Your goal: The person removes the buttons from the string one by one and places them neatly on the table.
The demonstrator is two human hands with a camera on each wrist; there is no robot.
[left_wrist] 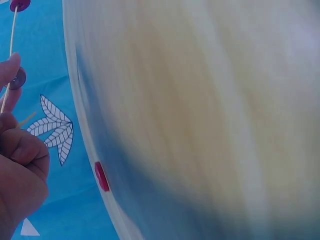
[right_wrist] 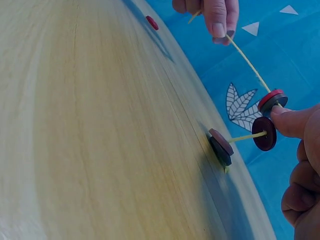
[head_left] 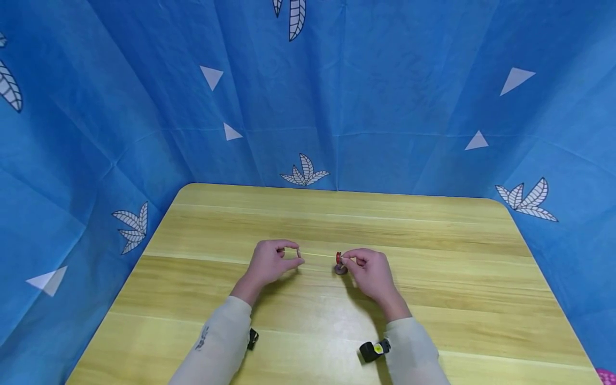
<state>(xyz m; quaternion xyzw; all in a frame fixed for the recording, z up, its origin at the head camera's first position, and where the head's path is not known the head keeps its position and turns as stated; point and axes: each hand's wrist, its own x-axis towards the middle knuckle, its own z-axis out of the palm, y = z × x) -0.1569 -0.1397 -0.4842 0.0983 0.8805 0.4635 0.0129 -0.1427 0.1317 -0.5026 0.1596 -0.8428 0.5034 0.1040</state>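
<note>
A blue curtain [head_left: 409,96] is hanging behind everything, and in front of it I am seeing the wooden counter [head_left: 457,256], its far corners rounding off and its near edge falling out of view. Two pale sleeves [head_left: 216,342] are reaching in over it. The left hand [head_left: 270,262] and the right hand [head_left: 371,271] are facing each other between the counter's left and right edges, short of the far edge, with a yellow cord [right_wrist: 250,65] running taut between them.

The right hand is pinching the cord, thumb and finger together, just beside a red disc [right_wrist: 268,97] and a dark disc [right_wrist: 272,103] lying face to face; I am not managing to tell whether it is catching those too. Beyond the thumb a maroon disc [right_wrist: 261,125] is sitting on the cord, and the end discs [right_wrist: 221,141] are hanging near its tip. The left hand is clamping a small grey disc [left_wrist: 21,79] between thumb and finger, the cord showing on both sides. A loose red disc [right_wrist: 152,22] is lying on the counter near the left hand.

I am taking the step in hand as running the grey disc along the cord. For that I am favouring a light pinch on the rim, the hole left free, the cord pulling straight, and the right hand anchoring firmly; a tilted disc is likely to be binding.
</note>
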